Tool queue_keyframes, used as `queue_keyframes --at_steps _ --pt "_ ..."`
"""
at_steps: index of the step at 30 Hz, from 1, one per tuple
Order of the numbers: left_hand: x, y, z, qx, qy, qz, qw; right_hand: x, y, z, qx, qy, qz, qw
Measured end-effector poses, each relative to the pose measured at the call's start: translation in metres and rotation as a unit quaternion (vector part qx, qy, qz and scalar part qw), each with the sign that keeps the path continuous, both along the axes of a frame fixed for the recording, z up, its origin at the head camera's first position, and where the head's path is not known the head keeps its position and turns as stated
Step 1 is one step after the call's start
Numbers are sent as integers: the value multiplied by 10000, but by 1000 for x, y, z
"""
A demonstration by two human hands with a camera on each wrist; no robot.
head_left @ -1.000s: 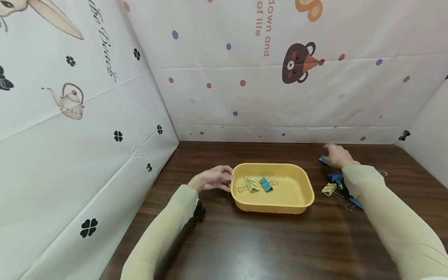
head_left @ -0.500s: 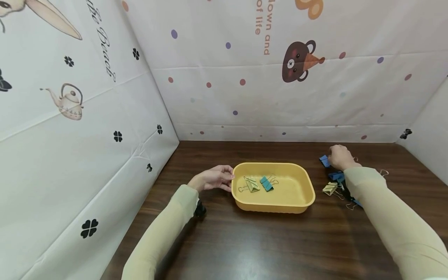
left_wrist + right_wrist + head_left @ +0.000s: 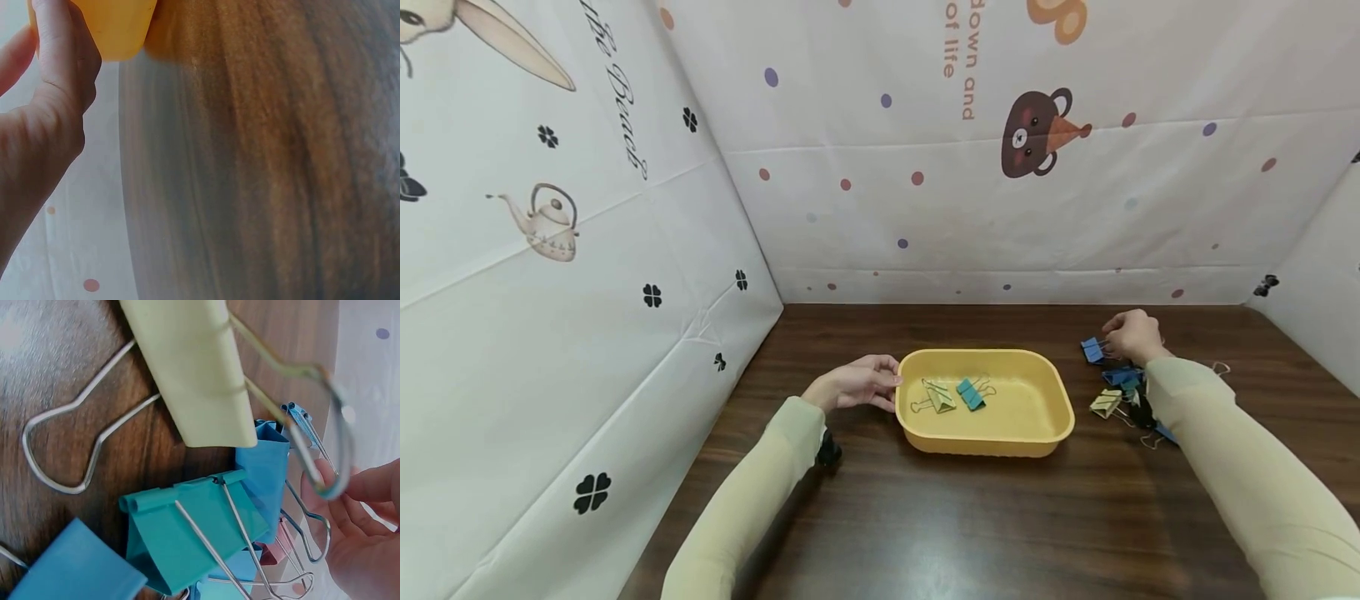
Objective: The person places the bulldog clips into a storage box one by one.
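Observation:
My left hand (image 3: pixel 859 383) grips the left end of a yellow plastic basin (image 3: pixel 992 447), thumb at the rim and fingers along the outer wall. The basin (image 3: pixel 122 31) is partly seen in the left wrist view. Inside it lie a pale yellow binder clip (image 3: pixel 940 397) and a teal binder clip (image 3: pixel 972 395). At the right, my right hand (image 3: pixel 1137 337) pinches a wire handle of a blue binder clip (image 3: pixel 1092 350), beyond the clip pile. In the right wrist view, that blue clip (image 3: pixel 299 416) is small, its wire reaching the fingertips (image 3: pixel 325 472).
Several binder clips lie heaped under the right forearm: a pale yellow clip (image 3: pixel 194 375), a teal clip (image 3: pixel 194 531), a blue clip (image 3: pixel 78 565) and others, partly hidden. Dark wooden table (image 3: pixel 925 525); white printed sheets (image 3: pixel 850 225) stand at its back and sides.
My right hand has shifted slightly right and its fingers have closed on the blue clip's wire handle; that clip has turned a little. My left hand and the basin stay put.

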State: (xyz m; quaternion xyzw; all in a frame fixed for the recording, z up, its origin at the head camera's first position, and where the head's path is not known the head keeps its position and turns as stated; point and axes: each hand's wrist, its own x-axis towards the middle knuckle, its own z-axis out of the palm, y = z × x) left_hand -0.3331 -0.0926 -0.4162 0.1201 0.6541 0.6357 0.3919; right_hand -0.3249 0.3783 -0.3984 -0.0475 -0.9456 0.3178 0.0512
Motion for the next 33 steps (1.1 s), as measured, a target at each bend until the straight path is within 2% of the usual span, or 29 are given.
queue_keyframes --at_steps 9,17,24,33 --pt "1 -1 -1 12 -12 -9 10000 -2 -5 8 -611 19 42 9981" --pt "1 0 1 6 9 -4 10000 0 -20 25 -627 295 169 9975" --pt "2 1 1 24 8 -6 10000 0 -31 35 -556 519 437 9961" --pt "1 -1 1 65 61 -48 9999 2 -48 51 -596 458 738 9944"
